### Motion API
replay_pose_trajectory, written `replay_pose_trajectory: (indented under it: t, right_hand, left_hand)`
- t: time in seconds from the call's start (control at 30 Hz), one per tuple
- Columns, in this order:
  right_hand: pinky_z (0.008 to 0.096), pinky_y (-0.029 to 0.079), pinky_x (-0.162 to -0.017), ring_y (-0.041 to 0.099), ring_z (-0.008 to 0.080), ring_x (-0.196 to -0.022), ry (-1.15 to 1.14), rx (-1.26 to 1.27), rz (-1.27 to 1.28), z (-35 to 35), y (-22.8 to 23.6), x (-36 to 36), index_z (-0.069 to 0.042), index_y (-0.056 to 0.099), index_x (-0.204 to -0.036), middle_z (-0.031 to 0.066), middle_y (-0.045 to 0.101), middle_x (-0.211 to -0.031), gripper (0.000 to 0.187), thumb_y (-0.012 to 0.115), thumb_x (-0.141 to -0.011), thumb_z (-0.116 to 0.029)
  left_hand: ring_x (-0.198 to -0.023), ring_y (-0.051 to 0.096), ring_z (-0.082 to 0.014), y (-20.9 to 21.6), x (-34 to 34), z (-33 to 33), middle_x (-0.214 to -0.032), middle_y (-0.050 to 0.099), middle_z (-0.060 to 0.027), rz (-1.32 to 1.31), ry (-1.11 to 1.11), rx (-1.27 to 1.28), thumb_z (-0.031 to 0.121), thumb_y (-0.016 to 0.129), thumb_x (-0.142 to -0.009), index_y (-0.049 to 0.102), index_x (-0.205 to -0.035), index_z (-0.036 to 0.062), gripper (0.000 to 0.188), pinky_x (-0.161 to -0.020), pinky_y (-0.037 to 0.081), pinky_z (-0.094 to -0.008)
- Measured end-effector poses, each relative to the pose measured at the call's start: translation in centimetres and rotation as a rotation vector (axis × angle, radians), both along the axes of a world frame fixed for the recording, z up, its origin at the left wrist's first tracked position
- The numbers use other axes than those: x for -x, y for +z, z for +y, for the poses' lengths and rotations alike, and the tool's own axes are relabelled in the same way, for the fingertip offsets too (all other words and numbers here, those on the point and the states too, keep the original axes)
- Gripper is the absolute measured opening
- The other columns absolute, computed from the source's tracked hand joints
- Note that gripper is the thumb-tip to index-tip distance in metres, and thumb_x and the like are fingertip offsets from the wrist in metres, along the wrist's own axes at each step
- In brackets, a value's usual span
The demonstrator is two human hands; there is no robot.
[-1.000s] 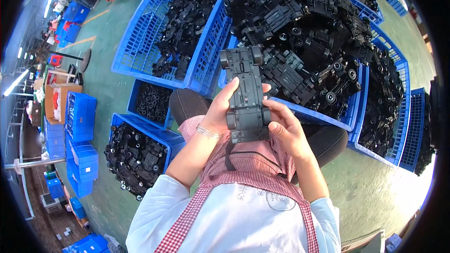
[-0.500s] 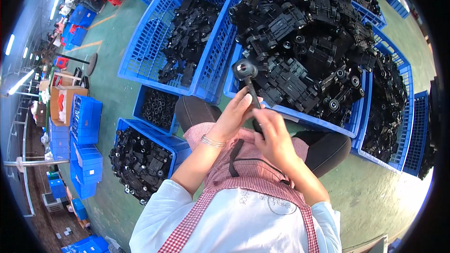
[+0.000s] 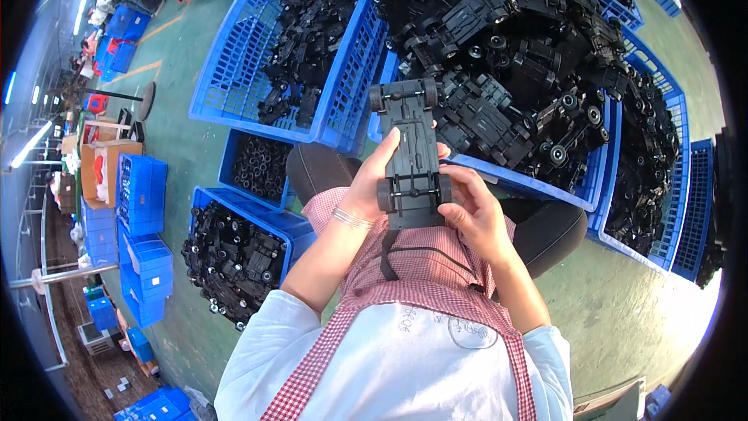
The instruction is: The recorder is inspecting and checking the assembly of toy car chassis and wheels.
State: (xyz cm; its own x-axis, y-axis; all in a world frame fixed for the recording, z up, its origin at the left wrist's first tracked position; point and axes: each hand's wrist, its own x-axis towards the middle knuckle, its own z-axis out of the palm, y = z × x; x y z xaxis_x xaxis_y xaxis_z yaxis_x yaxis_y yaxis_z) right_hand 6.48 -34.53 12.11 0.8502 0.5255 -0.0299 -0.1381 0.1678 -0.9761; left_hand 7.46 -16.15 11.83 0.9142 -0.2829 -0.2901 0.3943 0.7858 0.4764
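Observation:
A black toy car chassis (image 3: pixel 412 144) with wheels at both ends lies above my lap, one broad face turned up. My left hand (image 3: pixel 369 187) grips it along the left edge, thumb on the side and fingertips showing past the far edge. At its near right wheel, my right hand (image 3: pixel 481 214) has thumb and fingers curled around the tyre. Just beyond the chassis stands a blue crate (image 3: pixel 530 189) heaped with more black chassis (image 3: pixel 483 121), several with wheels fitted.
Left of that, a blue crate (image 3: pixel 234 119) holds flat black parts. A small bin (image 3: pixel 226 164) of black tyres (image 3: pixel 261 168) sits by my left knee, with another bin (image 3: pixel 292 238) of wheeled chassis nearer. On the right stands one more full crate (image 3: pixel 662 253).
The chassis, seen edge-on before, has been turned so its broad face shows. My right hand has shifted slightly right, to the near wheel.

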Motion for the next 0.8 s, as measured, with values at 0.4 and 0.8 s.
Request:
replay_pose_trajectory:
  t: [0.4,0.8]
  right_hand:
    - [0.0320,0.048,-0.085,0.055,0.0245,-0.098,-0.095,0.240,-0.404,0.7,1.7,1.1,0.001,0.046,-0.115,0.0136,0.045,-0.106,0.042,0.065,-0.078,-0.005]
    - [0.0298,0.041,-0.089,0.048,0.0159,-0.109,-0.002,-0.224,0.262,-0.1,-1.0,0.6,-0.003,0.037,-0.129,0.0088,0.048,-0.122,0.047,0.054,-0.090,-0.022]
  left_hand:
    - [-0.104,0.056,-0.0287,-0.5,0.0,-0.2,-0.111,0.057,-0.0196,-0.026,-0.081,0.094,0.046,0.030,-0.095,0.039,-0.128,0.0040,0.055,-0.089,0.048,-0.0394]
    - [-0.089,0.062,-0.0218,2.6,0.2,-0.3,-0.106,0.059,-0.0168,0.123,0.071,-0.267,0.035,0.038,-0.095,0.048,-0.115,-0.0029,0.044,-0.078,0.052,-0.0332]
